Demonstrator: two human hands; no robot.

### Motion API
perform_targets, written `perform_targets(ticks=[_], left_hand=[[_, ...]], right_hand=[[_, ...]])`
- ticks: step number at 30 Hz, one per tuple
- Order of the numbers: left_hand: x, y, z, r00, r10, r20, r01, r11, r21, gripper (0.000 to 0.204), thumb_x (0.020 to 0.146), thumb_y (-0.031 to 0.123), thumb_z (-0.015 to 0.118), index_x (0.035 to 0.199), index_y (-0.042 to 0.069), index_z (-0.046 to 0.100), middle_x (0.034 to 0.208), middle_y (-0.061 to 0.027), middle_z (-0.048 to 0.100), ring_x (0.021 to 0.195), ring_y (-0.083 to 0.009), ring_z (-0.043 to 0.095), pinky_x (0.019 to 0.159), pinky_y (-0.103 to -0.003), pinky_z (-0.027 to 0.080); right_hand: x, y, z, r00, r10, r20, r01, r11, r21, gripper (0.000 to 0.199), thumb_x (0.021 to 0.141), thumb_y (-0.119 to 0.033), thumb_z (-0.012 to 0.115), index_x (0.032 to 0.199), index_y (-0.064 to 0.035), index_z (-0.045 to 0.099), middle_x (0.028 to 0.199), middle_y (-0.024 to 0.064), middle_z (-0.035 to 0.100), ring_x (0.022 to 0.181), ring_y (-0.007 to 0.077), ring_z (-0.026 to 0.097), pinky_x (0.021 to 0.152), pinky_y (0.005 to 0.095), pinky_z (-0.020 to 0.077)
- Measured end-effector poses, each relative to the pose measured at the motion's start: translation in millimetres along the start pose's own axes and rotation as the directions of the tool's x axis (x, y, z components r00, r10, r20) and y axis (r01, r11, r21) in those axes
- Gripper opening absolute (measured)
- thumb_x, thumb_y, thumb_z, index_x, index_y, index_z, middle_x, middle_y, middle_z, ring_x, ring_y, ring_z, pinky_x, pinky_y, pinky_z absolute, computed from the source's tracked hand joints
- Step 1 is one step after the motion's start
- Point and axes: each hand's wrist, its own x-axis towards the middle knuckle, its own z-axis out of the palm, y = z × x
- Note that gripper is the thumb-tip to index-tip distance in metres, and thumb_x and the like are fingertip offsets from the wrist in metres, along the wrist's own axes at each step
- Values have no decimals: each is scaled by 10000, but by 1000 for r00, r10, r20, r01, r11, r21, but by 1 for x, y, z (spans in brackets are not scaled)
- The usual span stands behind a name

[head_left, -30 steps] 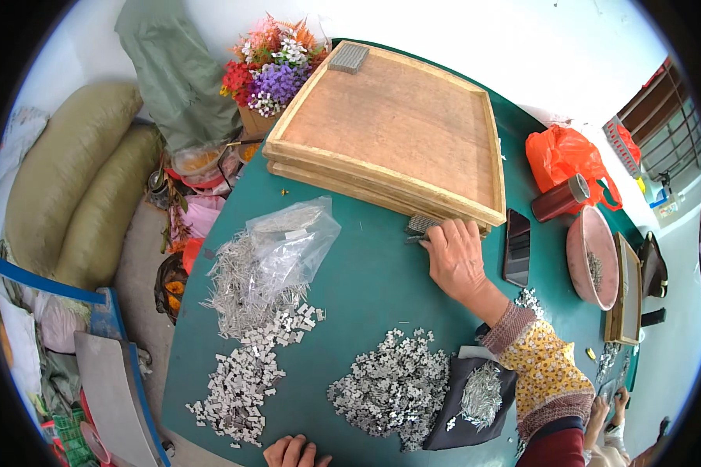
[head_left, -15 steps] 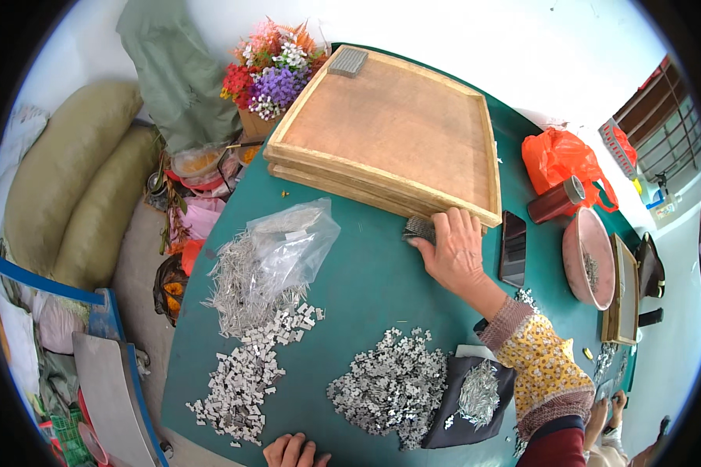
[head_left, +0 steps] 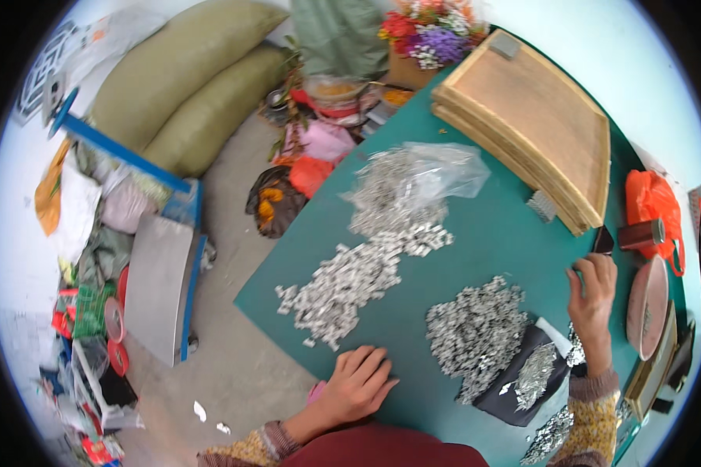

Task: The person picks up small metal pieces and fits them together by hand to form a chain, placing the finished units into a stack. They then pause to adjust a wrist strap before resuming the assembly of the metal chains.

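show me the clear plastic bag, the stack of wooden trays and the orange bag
clear plastic bag (head_left: 436, 167), head view, on its crinkled upper side
stack of wooden trays (head_left: 537, 117), head view, on the top tray's flat middle
orange bag (head_left: 650, 198), head view, on its bulging front

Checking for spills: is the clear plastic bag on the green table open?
Open: the clear plastic bag lies flat, small metal pieces spilling from its mouth.

Place: a small home workshop for sorting little metal parts.
Table: a big green table (head_left: 491, 233) fills the right of the frame.
Parts: heaps of tiny silver pieces (head_left: 343, 284) lie on it, some in a clear plastic bag (head_left: 413, 175).
Trays: flat wooden trays (head_left: 533, 128) are stacked at the upper right.
Floor: stuffed green sacks (head_left: 187, 86) at the upper left, bags and clutter down the left side.
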Motion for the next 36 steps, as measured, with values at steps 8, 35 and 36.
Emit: perform_targets(ticks=[8, 35, 36], left_hand=[[-8, 0, 2, 992, 62, -114, -68, 997, -46, 311, 757, 102, 775, 1010, -19, 640, 1147, -149, 593, 1080, -334, 568, 871, -438, 460], [-34, -45, -24, 964, -64, -258, 124, 967, 221, 182, 843, -16, 596, 1021, -5, 562, 1004, -175, 565, 904, -361, 539, 774, -457, 453], [-33, -41, -22, 968, -57, -246, 112, 970, 217, 182, 843, -16, 596, 1021, -5, 562, 1004, -175, 565, 904, -361, 539, 774, -457, 453]], right_hand=[[-47, -65, -64, 995, 47, 92, -49, 999, 21, 178, 737, 47, 695, 868, 0, 583, 906, 140, 548, 848, 341, 522, 768, 438, 420], [-180, -217, -45, 967, 237, 95, -255, 891, 375, 169, 779, -38, 727, 918, -47, 631, 889, 89, 584, 803, 279, 549, 729, 414, 423], [-180, -218, -43, 963, 252, 98, -270, 889, 369, 169, 779, -38, 727, 918, -47, 631, 889, 89, 584, 803, 279, 549, 729, 414, 423]])
